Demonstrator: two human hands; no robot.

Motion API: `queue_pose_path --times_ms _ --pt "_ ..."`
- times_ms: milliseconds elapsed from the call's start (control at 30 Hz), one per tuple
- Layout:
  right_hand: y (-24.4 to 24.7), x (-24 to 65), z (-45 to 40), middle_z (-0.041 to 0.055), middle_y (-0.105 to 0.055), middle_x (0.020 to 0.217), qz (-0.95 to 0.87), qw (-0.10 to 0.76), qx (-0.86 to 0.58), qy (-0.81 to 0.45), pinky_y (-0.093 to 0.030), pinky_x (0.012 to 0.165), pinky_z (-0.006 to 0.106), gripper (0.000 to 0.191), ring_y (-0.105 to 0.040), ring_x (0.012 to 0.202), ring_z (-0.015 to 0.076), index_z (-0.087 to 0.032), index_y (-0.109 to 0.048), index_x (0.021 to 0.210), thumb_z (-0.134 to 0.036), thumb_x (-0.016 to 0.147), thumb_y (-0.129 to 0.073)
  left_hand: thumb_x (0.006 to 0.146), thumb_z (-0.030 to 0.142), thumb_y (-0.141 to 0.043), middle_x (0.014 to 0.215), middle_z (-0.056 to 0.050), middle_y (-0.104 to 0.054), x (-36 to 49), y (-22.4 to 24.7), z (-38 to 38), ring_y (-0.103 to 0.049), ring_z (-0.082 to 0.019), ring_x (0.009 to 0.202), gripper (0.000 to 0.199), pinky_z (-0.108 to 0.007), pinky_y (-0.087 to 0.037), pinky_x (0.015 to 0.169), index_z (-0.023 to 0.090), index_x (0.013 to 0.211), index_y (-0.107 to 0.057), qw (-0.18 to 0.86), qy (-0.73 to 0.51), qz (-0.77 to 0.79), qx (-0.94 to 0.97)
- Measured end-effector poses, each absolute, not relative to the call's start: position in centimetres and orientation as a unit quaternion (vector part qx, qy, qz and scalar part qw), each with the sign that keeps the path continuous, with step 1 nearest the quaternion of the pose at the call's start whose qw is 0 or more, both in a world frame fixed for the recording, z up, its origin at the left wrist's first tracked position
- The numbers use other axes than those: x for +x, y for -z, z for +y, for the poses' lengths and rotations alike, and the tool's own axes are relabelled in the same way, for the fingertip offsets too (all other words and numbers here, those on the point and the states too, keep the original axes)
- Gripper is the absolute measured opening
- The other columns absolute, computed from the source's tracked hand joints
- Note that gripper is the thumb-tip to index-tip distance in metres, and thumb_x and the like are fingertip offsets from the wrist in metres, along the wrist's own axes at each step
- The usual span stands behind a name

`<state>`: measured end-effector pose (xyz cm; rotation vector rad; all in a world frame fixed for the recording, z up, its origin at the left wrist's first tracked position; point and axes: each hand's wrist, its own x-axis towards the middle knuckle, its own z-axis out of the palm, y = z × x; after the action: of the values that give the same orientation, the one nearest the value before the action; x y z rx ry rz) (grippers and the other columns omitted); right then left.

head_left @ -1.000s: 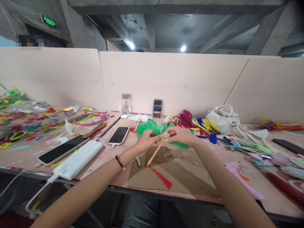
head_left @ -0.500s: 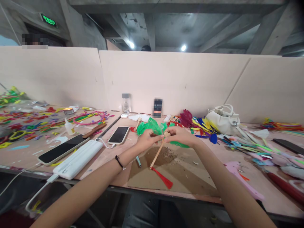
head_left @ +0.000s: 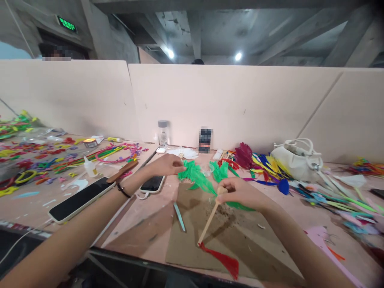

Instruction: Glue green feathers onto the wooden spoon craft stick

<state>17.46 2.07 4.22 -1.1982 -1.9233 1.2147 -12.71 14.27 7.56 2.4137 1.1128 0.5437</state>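
My right hand (head_left: 237, 195) pinches the top of a wooden handle (head_left: 210, 220), whose lower end points toward me above the cardboard. A red tassel (head_left: 225, 259) hangs from that end and trails to the right. Green leaf-like pieces (head_left: 205, 181) spread out above the handle, and another one shows under my right hand. Farther left, my left hand (head_left: 168, 164) is closed beside the ruffled green material (head_left: 187, 170). Its thumb and fingers come together at the edge of it, but what they hold, if anything, cannot be made out.
Brown cardboard (head_left: 186, 248) with dark crumbs lies under the handle, a pale blue stick (head_left: 180, 217) on it. Phones (head_left: 81, 200), a glue bottle (head_left: 90, 167) and a lit candle tin (head_left: 90, 143) stand left. Colourful feathers (head_left: 270, 166) and a white handbag (head_left: 292, 162) lie right.
My left hand has come away from the handle top and moved left to the green material. My right hand keeps the handle, now lower and slightly right. The view has shifted a little.
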Motion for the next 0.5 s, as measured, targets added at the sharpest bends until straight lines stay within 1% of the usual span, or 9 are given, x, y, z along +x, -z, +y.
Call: queue_pose_path --times_ms 67,133,200,267,300,367,433,500 --pt "-3.6 17.4 1.5 -0.0032 -0.05 0.068 -0.706 0.284 -0.461 -0.456 -0.031 0.061 0.026 0.025 -0.048 0.066 0.0162 -0.019 -0.057 0.069 -0.036 0.074 -0.075 0.075 0.051 -0.069 0.07 -0.005 -0.07 -15.6 -7.8 16.0 -0.065 -0.025 0.079 0.033 -0.031 -0.043 0.075 0.02 0.064 -0.071 0.171 -0.162 0.458 0.857" --pt "-2.7 17.3 0.9 -0.0018 -0.055 0.07 -0.679 0.297 -0.481 -0.469 -0.033 0.061 0.026 0.023 -0.051 0.067 0.0172 -0.019 -0.06 0.073 -0.038 0.073 -0.074 0.07 0.052 -0.069 0.081 -0.008 -0.075 -18.1 -7.3 17.4 -0.068 -0.03 0.09 0.032 -0.033 -0.045 0.082 0.021 0.075 -0.074 0.141 -0.131 0.512 0.837" --pt "-1.8 17.3 0.5 -0.0005 -0.058 0.072 -0.664 0.299 -0.502 -0.467 -0.034 0.061 0.027 0.022 -0.053 0.068 0.0182 -0.019 -0.062 0.075 -0.037 0.072 -0.074 0.067 0.057 -0.069 0.099 -0.015 -0.077 -20.0 -6.2 18.5 -0.068 -0.036 0.102 0.045 -0.038 -0.046 0.088 0.019 0.088 -0.074 0.12 -0.106 0.562 0.812" --pt "-1.1 17.2 0.1 -0.0003 -0.058 0.072 -0.666 0.292 -0.511 -0.458 -0.033 0.059 0.026 0.02 -0.053 0.068 0.0181 -0.019 -0.064 0.074 -0.036 0.073 -0.073 0.065 0.064 -0.067 0.102 -0.02 -0.076 -21.3 -5.2 19.3 -0.068 -0.04 0.104 0.053 -0.041 -0.048 0.087 0.017 0.087 -0.072 0.123 -0.076 0.596 0.79" --pt "-0.7 17.1 0.0 -0.0006 -0.057 0.072 -0.668 0.288 -0.512 -0.456 -0.033 0.059 0.026 0.018 -0.053 0.068 0.0179 -0.019 -0.064 0.074 -0.034 0.073 -0.073 0.066 0.067 -0.066 0.1 -0.02 -0.076 -21.8 -4.8 19.6 -0.069 -0.04 0.101 0.053 -0.04 -0.048 0.085 0.017 0.083 -0.071 0.133 -0.061 0.605 0.783" --pt "-0.2 16.9 -0.1 -0.0009 -0.056 0.072 -0.664 0.286 -0.509 -0.467 -0.034 0.06 0.026 0.015 -0.053 0.07 0.0181 -0.019 -0.064 0.073 -0.031 0.074 -0.071 0.069 0.068 -0.064 0.093 -0.017 -0.076 -22.5 -4.3 19.9 -0.07 -0.037 0.093 0.051 -0.036 -0.049 0.078 0.018 0.076 -0.068 0.162 -0.039 0.605 0.779" --pt "0.2 16.8 -0.1 -0.0005 -0.057 0.073 -0.651 0.302 -0.501 -0.485 -0.036 0.062 0.026 0.016 -0.055 0.072 0.0189 -0.019 -0.061 0.073 -0.032 0.074 -0.072 0.069 0.063 -0.067 0.092 -0.011 -0.075 -23.0 -4.1 19.8 -0.069 -0.032 0.089 0.045 -0.032 -0.048 0.073 0.019 0.077 -0.067 0.188 -0.033 0.593 0.782" --pt "0.5 16.8 -0.1 0.0001 -0.057 0.074 -0.639 0.32 -0.494 -0.496 -0.037 0.063 0.027 0.021 -0.055 0.072 0.0195 -0.02 -0.059 0.072 -0.035 0.075 -0.074 0.064 0.057 -0.076 0.095 -0.007 -0.073 -23.4 -3.9 19.6 -0.067 -0.029 0.09 0.043 -0.029 -0.046 0.073 0.02 0.083 -0.068 0.2 -0.037 0.58 0.789"
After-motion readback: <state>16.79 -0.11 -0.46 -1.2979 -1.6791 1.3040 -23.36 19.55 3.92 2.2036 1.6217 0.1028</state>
